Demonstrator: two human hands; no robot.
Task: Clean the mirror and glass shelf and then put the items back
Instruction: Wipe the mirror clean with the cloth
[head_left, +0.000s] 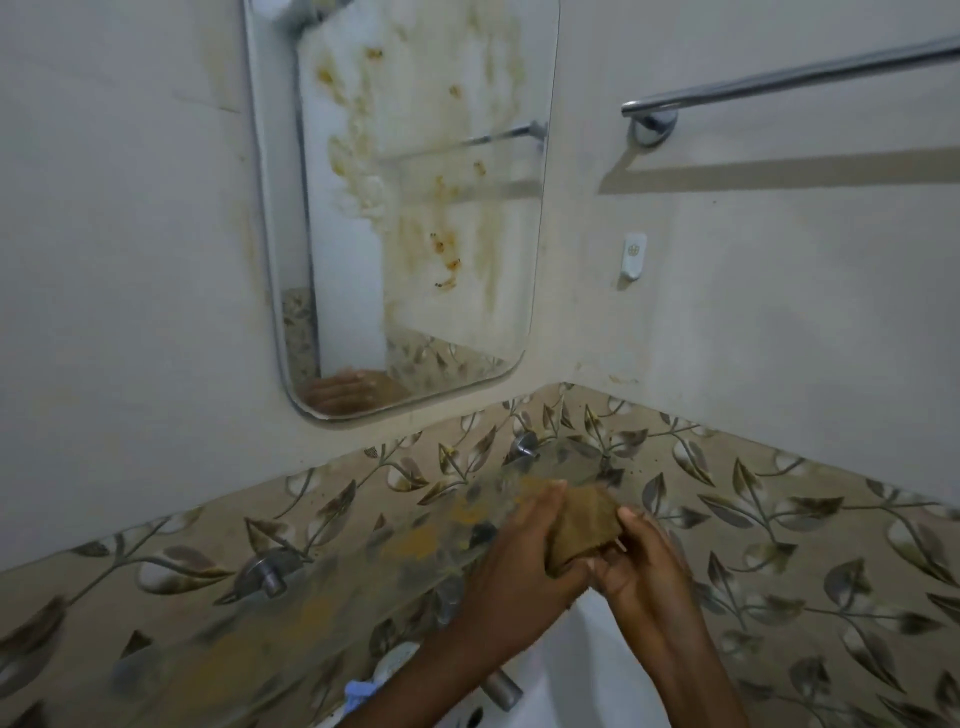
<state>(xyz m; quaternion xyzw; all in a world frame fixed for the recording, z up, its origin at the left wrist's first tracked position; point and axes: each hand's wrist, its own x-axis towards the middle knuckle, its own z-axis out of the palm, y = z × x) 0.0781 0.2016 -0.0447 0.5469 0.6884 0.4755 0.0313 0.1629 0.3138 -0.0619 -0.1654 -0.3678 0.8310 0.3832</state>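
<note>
Left hand (519, 551) and right hand (644, 566) close together, curled grip on one cloth (582, 525)

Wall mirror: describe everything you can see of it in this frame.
The tall frameless glass wall mirror with rounded corners hangs flat on the pale wall, above the leaf-patterned tile band; its top is cut off by the picture edge. Yellow-brown smears and dried drips run down its middle, so it is not yet clean. It reflects the chrome towel rail. Nothing touches its face.

Dim, soft light (wide-angle bend at edges), hands blurred.
</note>
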